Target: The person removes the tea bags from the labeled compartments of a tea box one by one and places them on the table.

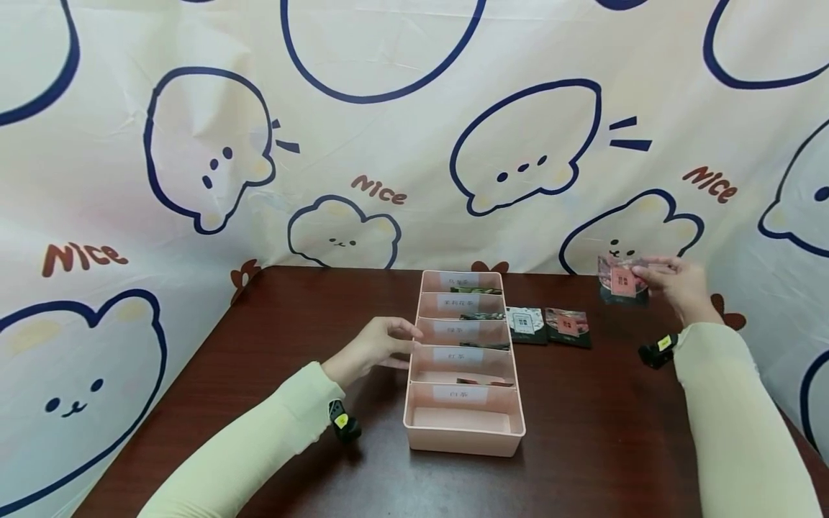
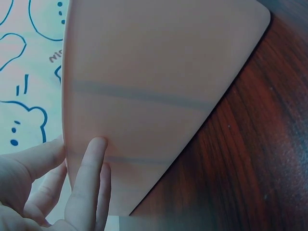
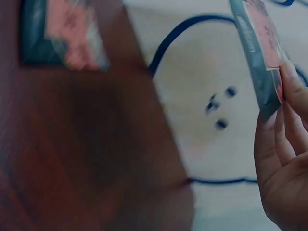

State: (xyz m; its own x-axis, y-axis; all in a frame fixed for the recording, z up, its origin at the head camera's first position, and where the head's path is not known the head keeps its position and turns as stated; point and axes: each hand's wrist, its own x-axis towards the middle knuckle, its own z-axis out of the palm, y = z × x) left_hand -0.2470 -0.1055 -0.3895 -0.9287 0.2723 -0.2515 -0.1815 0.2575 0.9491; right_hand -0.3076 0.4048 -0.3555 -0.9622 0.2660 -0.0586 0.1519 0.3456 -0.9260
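A long pink box (image 1: 463, 440) with labelled compartments in a row stands on the table. At its left side, my left hand (image 1: 378, 347) holds the rim; in the left wrist view, fingers (image 2: 89, 187) lie against the outer wall while other digits reach the rim. Above the table's far right, my right hand (image 1: 680, 284) pinches a tea sachet (image 1: 623, 282) with a pink label and dark lower edge. The right wrist view shows this sachet (image 3: 260, 53) between thumb and fingers. Thin sachets stand in several compartments; the nearest compartment (image 1: 465, 419) shows none.
Right of the box, two more tea sachets lie flat: one with a pale label (image 1: 527, 325), and a red-patterned one (image 1: 568, 328). The dark wooden table (image 1: 596, 432) ends at a patterned cloth backdrop (image 1: 414, 144).
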